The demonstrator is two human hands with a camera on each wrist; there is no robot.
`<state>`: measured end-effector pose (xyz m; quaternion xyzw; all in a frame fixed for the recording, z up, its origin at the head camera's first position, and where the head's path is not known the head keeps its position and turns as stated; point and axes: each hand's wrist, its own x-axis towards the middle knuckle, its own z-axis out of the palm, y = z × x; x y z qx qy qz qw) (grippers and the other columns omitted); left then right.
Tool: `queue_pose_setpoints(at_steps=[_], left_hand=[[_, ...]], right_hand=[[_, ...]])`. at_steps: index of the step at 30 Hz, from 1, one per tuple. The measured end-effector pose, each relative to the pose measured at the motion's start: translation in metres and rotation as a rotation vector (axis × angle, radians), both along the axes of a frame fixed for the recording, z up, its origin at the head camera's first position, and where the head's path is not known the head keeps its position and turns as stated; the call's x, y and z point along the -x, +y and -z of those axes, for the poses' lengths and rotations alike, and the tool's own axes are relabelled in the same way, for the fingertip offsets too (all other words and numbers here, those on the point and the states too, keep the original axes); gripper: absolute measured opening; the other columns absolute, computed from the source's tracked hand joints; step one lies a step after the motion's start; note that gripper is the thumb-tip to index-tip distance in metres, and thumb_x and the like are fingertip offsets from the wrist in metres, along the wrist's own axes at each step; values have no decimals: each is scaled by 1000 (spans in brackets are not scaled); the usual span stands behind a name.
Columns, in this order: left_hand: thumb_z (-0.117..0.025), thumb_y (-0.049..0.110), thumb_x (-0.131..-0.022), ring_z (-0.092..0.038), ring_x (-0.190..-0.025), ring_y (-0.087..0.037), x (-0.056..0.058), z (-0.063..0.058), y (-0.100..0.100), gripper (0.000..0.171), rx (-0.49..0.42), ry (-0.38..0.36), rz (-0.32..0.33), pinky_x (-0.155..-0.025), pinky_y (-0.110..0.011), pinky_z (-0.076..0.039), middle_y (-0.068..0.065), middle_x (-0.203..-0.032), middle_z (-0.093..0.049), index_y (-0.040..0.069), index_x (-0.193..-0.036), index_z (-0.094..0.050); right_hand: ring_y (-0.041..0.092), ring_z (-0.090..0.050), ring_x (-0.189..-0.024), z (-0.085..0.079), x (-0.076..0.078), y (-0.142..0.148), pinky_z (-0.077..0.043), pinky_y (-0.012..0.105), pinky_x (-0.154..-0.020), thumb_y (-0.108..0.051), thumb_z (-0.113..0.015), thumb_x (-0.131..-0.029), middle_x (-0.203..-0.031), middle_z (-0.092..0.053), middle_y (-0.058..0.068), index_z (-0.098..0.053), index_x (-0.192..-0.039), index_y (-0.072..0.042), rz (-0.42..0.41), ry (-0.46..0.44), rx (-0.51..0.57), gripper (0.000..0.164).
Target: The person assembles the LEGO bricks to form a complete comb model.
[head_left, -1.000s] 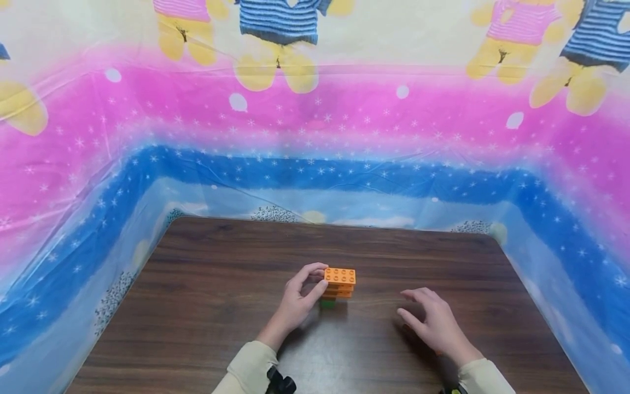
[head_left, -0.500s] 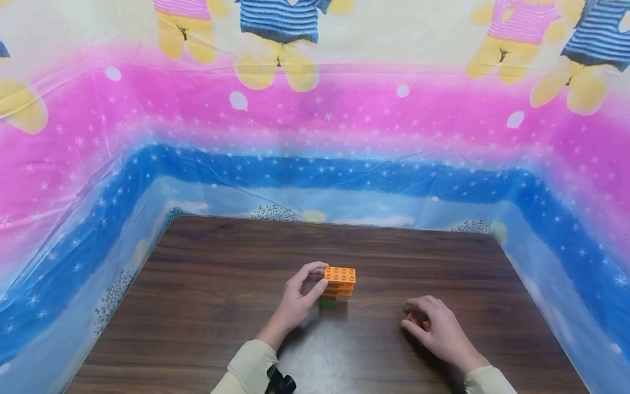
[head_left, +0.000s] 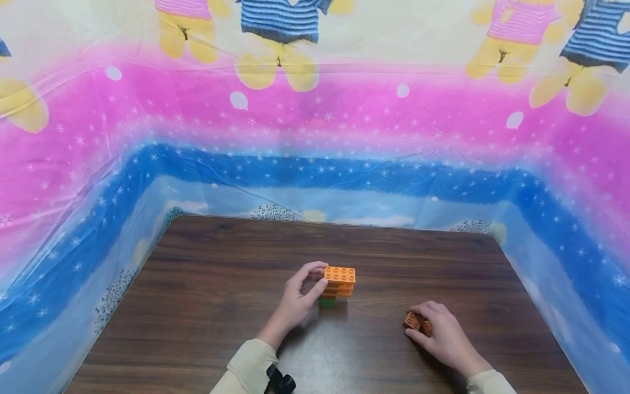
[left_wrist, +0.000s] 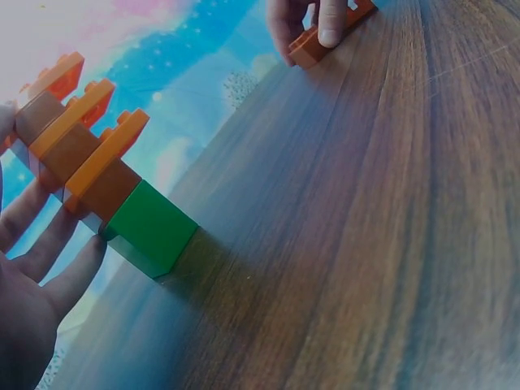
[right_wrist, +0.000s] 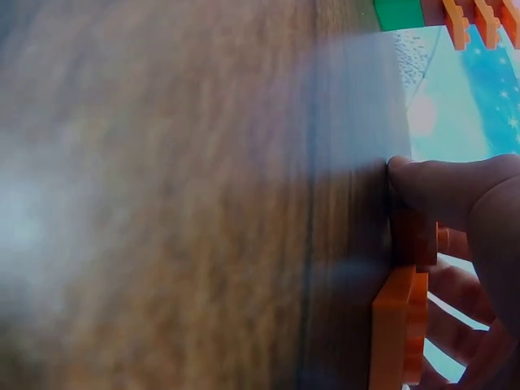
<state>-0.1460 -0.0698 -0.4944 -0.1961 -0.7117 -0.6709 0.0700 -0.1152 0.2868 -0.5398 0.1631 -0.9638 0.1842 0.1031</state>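
Note:
In the head view my left hand (head_left: pixel 298 295) holds the side of an upright stack of toy building bricks (head_left: pixel 339 274). Its top is an orange eight-stud brick. The left wrist view shows orange and brown bricks alternating above a green brick (left_wrist: pixel 154 231), which stands on the table. My left fingers lie against the stack's side. Off to the right, my right hand (head_left: pixel 443 334) pinches a small brown brick (head_left: pixel 412 320) low at the tabletop. Beside it an orange brick (right_wrist: pixel 392 329) shows in the right wrist view, partly hidden by the hand in the head view.
The dark wood-grain table (head_left: pixel 236 246) reaches back to a printed cloth (head_left: pixel 344 175) hung around its far and side edges. A black device (head_left: pixel 280 380) is strapped at my left wrist.
My right hand has come down slightly to the right and now pinches the brown brick, which has come into sight between thumb and fingers. The left hand and stack stay in place.

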Motion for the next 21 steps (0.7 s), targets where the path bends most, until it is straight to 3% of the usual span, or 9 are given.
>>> queue_pose_setpoints(at_steps=[6, 13, 21], left_hand=[[-62, 4, -104, -63, -117, -43, 1, 1, 0, 31, 3, -7, -2, -97, -62, -52, -26, -124, -64, 0, -135, -61], [-65, 9, -104, -65, -117, -32, 17, 29, -3, 33, 4, 2, 11, -98, -53, -55, -15, -125, -66, 13, -137, -63], [-66, 12, -104, -66, -115, -30, 17, 29, -3, 31, 12, 19, 10, -97, -47, -57, -12, -122, -67, 16, -135, -64]], right_hand=[[17, -63, -98, 2, -1, 3, -55, 43, -81, -30, -94, -79, -107, -70, -3, -78, -113, -13, 22, -9, -3, 42], [17, -63, -97, 1, 0, 3, -55, 44, -81, -31, -93, -80, -105, -71, -1, -78, -110, -11, 33, -8, -1, 39], [18, -65, -94, -3, 2, 3, -54, 43, -77, -27, -90, -85, -103, -74, 0, -77, -115, -11, 5, 27, 49, 36]])
